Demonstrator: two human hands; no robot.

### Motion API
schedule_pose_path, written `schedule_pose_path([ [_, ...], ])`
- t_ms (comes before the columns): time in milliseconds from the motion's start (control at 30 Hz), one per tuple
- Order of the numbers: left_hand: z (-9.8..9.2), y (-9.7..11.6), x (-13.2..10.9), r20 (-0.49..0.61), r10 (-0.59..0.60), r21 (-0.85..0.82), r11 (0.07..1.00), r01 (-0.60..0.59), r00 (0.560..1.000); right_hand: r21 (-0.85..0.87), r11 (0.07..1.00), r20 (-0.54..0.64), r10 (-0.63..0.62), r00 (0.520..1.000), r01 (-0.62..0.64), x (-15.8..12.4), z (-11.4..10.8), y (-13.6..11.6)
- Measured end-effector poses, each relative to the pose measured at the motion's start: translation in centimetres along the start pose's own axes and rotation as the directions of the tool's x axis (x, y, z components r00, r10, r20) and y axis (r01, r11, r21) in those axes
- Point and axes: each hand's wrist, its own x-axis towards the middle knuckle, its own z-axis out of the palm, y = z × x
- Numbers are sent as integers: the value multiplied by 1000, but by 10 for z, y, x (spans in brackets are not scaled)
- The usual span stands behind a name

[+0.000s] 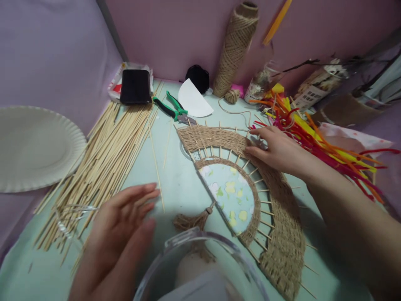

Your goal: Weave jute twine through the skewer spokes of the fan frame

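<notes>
A half-round woven fan (221, 137) lies on the table, its twine band running round thin wooden ribs. Floral fabric (233, 190) fills its inner half circle, and a twine tassel (192, 219) hangs at the straight edge. My right hand (275, 148) rests on the upper right of the band, thumb and forefinger stretched and apart. A strand of twine (234, 112) runs from a small ball to near that forefinger. My left hand (117, 238), slightly blurred, hovers open with nothing in it, between the bamboo sticks (103, 154) and a clear plastic container (184, 240).
A paper plate (37, 146) stands at left. Along the back are a black phone-like slab (135, 86), green-handled pliers (172, 109), a white paper half circle (194, 100), black yarn (197, 78) and a twine cone (236, 46). Coloured strips (300, 121) and jars (260, 85) crowd the right.
</notes>
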Motion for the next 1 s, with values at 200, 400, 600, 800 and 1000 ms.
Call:
schedule_pose_path([
  [200, 54, 17, 35, 215, -299, -140, 933, 332, 930, 83, 996, 61, 18, 998, -23, 10, 12, 6],
  [400, 75, 25, 48, 307, -338, -278, 863, 423, 890, 298, 954, 98, -6, 995, -23, 5, -3, -7],
  [600, 92, 42, 89, 368, -192, -349, 878, 327, 910, 380, 924, 61, -54, 997, 27, 2, -32, -27],
  [800, 87, 64, 151, 525, 23, -509, 810, 292, 851, 369, 929, -20, -12, 1000, 18, 21, -55, -24],
  [1000, 80, 62, 180, 472, 128, -587, 784, 202, 872, 368, 930, 63, -30, 998, 4, 42, -61, -31],
])
